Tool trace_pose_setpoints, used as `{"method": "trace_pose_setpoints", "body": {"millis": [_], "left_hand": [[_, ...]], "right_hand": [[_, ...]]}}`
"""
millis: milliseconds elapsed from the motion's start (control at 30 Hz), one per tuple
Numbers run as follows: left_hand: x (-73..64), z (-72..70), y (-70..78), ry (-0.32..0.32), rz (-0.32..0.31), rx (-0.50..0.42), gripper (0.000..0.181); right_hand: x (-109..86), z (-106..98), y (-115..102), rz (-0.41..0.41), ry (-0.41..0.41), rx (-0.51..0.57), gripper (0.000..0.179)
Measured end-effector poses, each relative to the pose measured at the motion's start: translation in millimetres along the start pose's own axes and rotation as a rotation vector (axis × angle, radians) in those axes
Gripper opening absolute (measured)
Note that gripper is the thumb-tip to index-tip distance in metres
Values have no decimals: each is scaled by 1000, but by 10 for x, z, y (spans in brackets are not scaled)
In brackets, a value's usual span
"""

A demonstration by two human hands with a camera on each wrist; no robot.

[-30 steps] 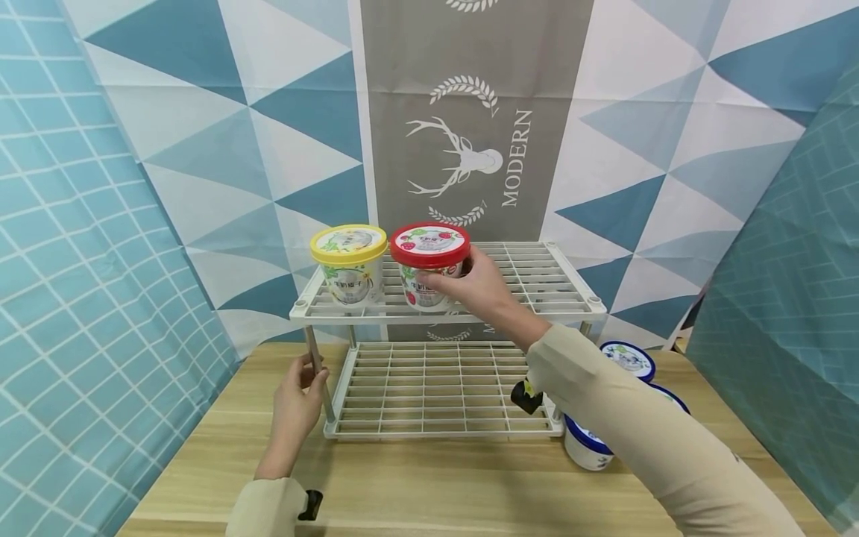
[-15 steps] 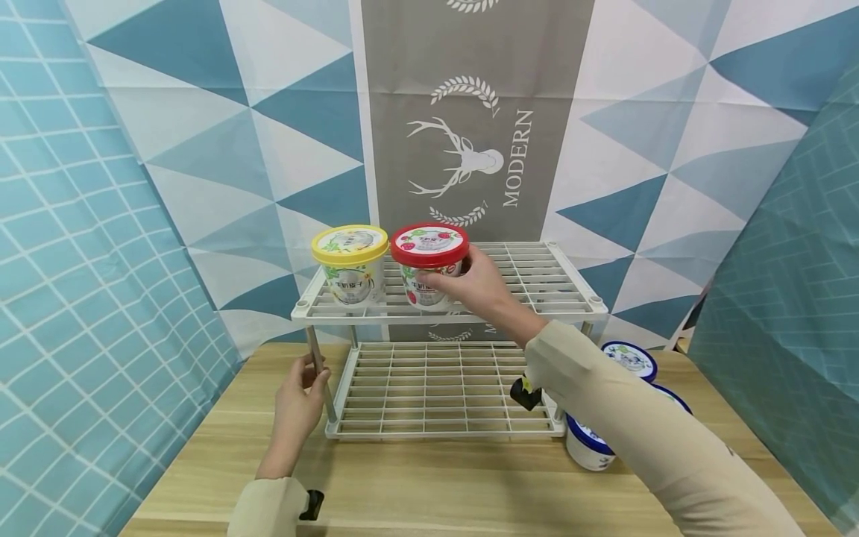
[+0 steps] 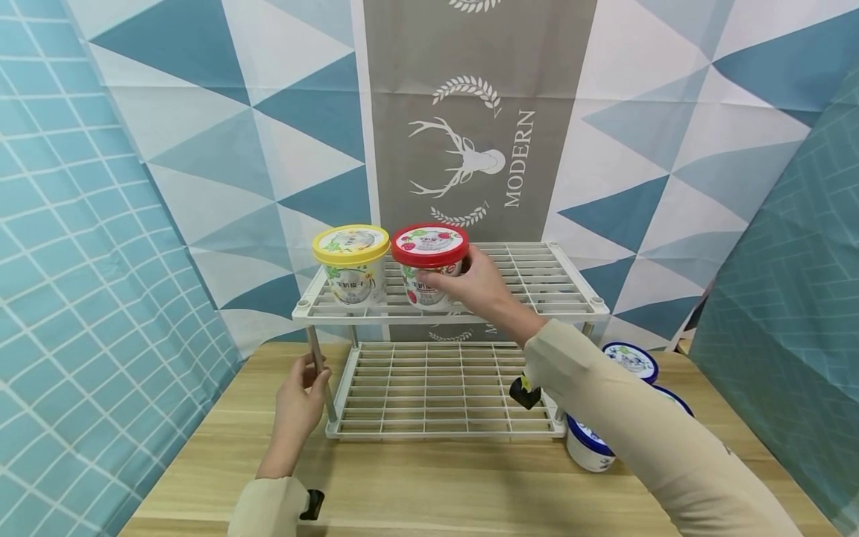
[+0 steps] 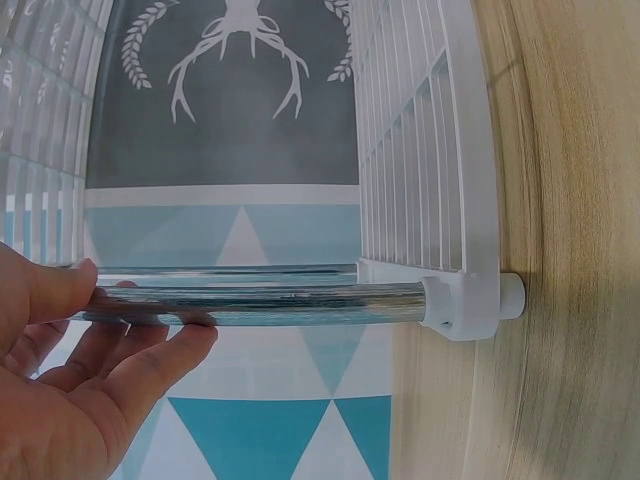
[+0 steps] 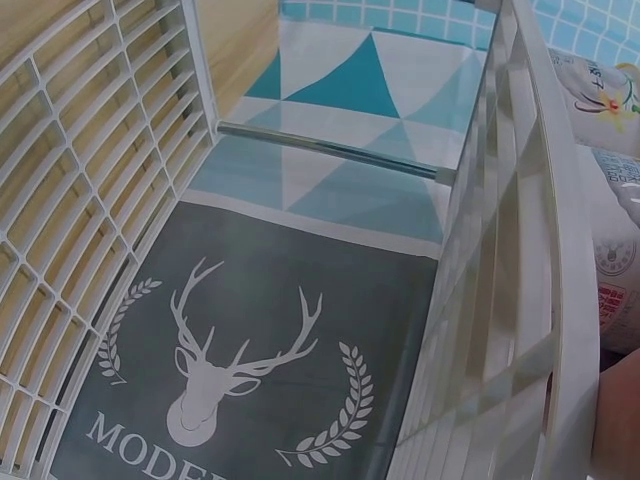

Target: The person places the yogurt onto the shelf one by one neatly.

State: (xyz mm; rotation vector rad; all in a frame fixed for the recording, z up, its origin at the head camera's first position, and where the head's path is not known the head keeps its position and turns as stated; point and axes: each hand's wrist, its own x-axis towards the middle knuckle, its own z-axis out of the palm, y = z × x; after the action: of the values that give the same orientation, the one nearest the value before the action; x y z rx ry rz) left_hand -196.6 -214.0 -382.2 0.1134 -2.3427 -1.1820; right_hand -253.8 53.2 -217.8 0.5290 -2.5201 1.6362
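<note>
On the upper tier of a white two-tier rack (image 3: 537, 277) stands a tub with a red lid (image 3: 429, 240) and a strawberry print. My right hand (image 3: 485, 289) grips this tub from its right side, thumb across the front. Just left of it is a similar tub with a yellow lid (image 3: 352, 247). My left hand (image 3: 299, 399) pinches the rack's front left metal post (image 4: 290, 303), thumb on one side and fingers on the other, as the left wrist view shows. In the right wrist view only a sliver of my right hand (image 5: 618, 425) appears, at the right edge.
Several tubs with blue lids (image 3: 629, 361) stand on the wooden table (image 3: 416, 485) right of the rack, partly hidden by my right sleeve (image 3: 624, 418). The lower tier (image 3: 429, 388) sits just above the tabletop. A patterned cloth (image 3: 476, 60) hangs behind the rack.
</note>
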Motion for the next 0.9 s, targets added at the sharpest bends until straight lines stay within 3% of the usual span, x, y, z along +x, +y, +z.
{"method": "trace_pose_setpoints", "body": {"millis": [900], "left_hand": [[-5,-9,-6,-18,-3,-12,25]], "right_hand": [[24,15,19,12,-8,-12,69]]}}
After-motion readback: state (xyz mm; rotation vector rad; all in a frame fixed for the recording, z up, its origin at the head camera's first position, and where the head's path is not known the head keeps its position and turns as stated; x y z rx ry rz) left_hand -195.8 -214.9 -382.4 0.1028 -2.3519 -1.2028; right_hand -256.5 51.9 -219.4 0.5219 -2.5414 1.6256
